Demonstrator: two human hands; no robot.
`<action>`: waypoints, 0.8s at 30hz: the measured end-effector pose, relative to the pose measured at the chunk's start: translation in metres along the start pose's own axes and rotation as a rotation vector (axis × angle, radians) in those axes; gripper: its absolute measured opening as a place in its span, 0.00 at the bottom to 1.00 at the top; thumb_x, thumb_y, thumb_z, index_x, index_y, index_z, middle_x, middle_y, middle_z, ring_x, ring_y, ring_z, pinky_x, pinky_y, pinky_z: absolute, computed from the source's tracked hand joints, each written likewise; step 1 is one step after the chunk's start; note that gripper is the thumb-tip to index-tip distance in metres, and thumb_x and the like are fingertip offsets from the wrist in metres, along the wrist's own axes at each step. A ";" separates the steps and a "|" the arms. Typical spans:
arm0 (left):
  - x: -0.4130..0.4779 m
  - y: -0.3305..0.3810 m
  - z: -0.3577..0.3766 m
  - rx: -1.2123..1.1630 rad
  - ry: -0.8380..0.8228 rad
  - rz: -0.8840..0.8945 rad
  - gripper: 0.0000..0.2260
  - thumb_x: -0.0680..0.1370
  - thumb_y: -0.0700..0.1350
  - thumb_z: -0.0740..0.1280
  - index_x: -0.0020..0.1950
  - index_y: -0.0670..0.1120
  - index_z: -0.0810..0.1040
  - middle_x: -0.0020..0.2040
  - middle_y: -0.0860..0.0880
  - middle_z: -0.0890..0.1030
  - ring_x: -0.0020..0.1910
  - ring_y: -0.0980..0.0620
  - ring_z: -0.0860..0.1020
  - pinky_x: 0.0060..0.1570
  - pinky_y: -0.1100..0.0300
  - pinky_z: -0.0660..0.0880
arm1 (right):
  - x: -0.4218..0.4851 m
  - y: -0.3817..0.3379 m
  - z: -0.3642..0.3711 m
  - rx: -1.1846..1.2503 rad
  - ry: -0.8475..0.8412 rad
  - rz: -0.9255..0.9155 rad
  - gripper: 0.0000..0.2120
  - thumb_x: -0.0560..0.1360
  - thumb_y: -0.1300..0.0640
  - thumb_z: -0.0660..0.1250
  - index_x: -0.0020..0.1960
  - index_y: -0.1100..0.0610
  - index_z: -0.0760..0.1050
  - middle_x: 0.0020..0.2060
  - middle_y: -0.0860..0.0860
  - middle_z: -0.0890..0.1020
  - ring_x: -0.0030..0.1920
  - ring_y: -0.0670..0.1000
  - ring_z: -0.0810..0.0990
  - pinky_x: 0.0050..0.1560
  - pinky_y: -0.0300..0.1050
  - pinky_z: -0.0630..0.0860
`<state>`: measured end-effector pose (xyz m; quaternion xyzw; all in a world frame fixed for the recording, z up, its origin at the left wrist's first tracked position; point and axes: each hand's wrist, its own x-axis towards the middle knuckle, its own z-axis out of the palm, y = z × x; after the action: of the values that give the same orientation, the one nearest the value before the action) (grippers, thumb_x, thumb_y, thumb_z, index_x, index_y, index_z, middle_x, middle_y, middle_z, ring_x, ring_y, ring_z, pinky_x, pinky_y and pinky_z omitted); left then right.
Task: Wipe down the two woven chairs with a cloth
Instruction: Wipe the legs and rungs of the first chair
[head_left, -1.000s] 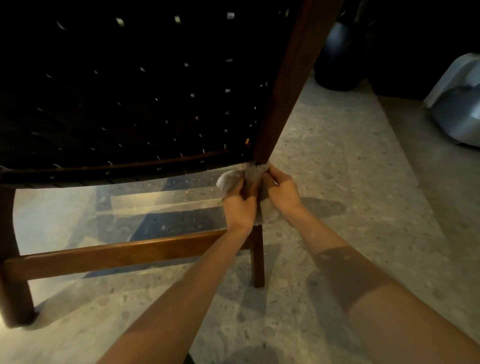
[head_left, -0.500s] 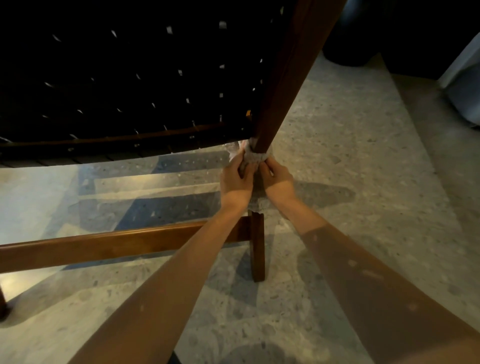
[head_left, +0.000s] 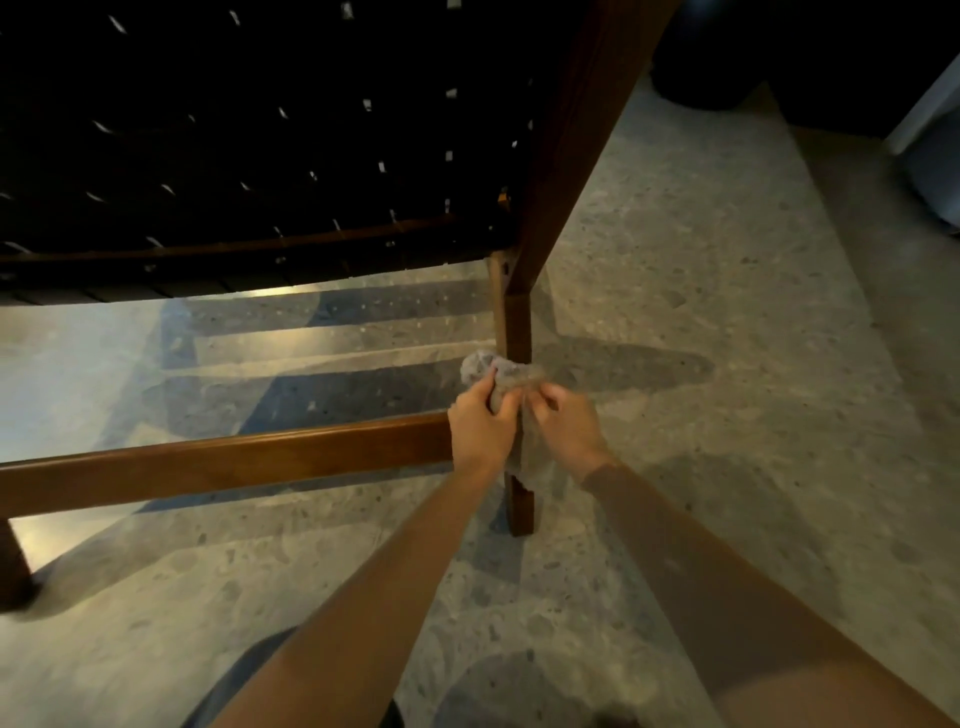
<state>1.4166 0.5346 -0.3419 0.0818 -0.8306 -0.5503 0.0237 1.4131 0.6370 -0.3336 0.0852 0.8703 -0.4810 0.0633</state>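
Both hands have travelled down the brown wooden chair leg (head_left: 517, 322). The left hand (head_left: 480, 431) and right hand (head_left: 567, 430), with the crumpled grey cloth (head_left: 506, 375) gripped around the leg, were directly under the dark woven seat (head_left: 249, 156). They are now level with the lower wooden crossbar (head_left: 223, 462). The upper leg section is now uncovered.

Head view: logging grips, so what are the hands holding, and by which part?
Both hold the crumpled grey cloth wrapped round the brown wooden chair leg: the left hand grips its left side, the right hand pinches its right side.
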 end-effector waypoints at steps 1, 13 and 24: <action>-0.005 -0.004 0.002 0.014 0.000 0.002 0.18 0.78 0.43 0.66 0.68 0.43 0.73 0.55 0.52 0.79 0.56 0.54 0.77 0.57 0.66 0.71 | -0.007 0.008 0.003 0.000 -0.020 0.018 0.12 0.81 0.60 0.59 0.58 0.63 0.78 0.52 0.59 0.82 0.53 0.56 0.79 0.52 0.43 0.71; -0.039 -0.014 0.000 0.101 0.105 0.014 0.08 0.77 0.45 0.68 0.53 0.45 0.82 0.42 0.48 0.83 0.43 0.53 0.80 0.44 0.59 0.75 | -0.019 0.025 0.007 -0.011 0.078 0.016 0.12 0.80 0.55 0.61 0.60 0.55 0.79 0.48 0.51 0.83 0.51 0.49 0.80 0.49 0.38 0.72; -0.063 -0.038 0.032 -0.035 0.296 -0.152 0.08 0.75 0.50 0.70 0.44 0.47 0.85 0.34 0.52 0.81 0.32 0.61 0.74 0.33 0.70 0.66 | -0.023 0.053 0.023 0.016 0.185 0.004 0.10 0.78 0.58 0.66 0.51 0.63 0.83 0.39 0.53 0.83 0.31 0.39 0.76 0.30 0.22 0.65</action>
<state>1.4785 0.5592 -0.3866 0.2241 -0.7999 -0.5467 0.1056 1.4474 0.6429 -0.3849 0.1315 0.8684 -0.4778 -0.0170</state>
